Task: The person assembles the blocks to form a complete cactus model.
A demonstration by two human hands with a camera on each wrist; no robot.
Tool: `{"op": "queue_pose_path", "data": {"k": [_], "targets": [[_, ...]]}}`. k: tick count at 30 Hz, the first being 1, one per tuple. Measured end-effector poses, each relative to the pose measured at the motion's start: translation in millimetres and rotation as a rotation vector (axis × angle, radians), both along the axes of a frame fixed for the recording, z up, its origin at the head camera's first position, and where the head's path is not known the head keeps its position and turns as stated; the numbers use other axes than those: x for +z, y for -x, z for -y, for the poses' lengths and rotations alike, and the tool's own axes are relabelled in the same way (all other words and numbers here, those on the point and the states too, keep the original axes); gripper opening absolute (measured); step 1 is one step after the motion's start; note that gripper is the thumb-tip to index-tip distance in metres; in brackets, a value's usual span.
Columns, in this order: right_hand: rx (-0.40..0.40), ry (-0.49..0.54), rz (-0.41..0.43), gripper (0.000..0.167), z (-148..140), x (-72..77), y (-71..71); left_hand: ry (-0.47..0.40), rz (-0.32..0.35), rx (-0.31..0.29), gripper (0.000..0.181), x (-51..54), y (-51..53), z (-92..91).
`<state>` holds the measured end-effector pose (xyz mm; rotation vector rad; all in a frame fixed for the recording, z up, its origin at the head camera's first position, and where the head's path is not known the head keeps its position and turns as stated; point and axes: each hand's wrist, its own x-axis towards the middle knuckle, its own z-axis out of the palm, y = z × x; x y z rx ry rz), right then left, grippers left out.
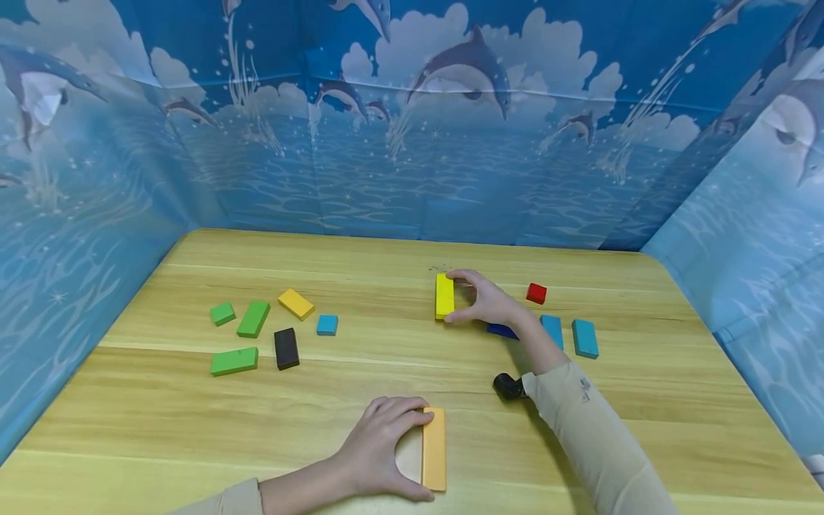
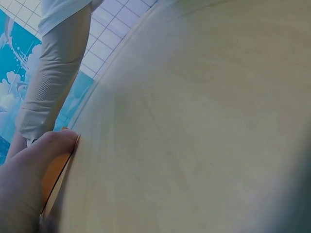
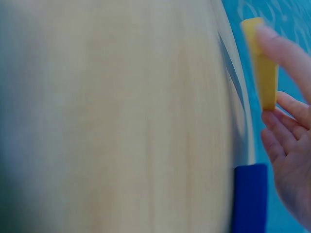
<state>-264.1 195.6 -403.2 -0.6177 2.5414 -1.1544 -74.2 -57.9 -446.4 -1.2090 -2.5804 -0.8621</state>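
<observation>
Near the front edge of the table, my left hand (image 1: 386,450) pinches a long orange block (image 1: 434,450) by its two ends, thumb at the near end and fingers at the far end. The left wrist view shows the thumb against this orange block (image 2: 54,179). Farther back, my right hand (image 1: 486,300) grips a yellow block (image 1: 444,296) the same way. In the right wrist view the yellow block (image 3: 265,73) sits between thumb and fingertips. A dark blue block (image 1: 502,330) lies partly hidden under the right forearm.
Right of the right hand are a red block (image 1: 536,293) and light blue blocks (image 1: 585,338). At the left lie green blocks (image 1: 234,361), a yellow-orange block (image 1: 296,304), a black block (image 1: 286,348) and a small blue block (image 1: 327,325). Dolphin-printed curtains (image 1: 418,179) border the table.
</observation>
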Motion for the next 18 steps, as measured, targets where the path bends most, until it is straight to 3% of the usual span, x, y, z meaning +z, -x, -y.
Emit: {"op": "queue_pose_path", "data": {"k": [7,18], "targets": [[0.059,0.045,-0.064,0.083,15.6,6.1,-24.7,0.018,0.031,-0.004,0.084,1.2,-0.2,0.5],[0.033,0.03,-0.065,0.082,25.3,-0.1,-69.8,0.011,0.015,-0.015,0.085,0.4,-0.8,0.6]]}}
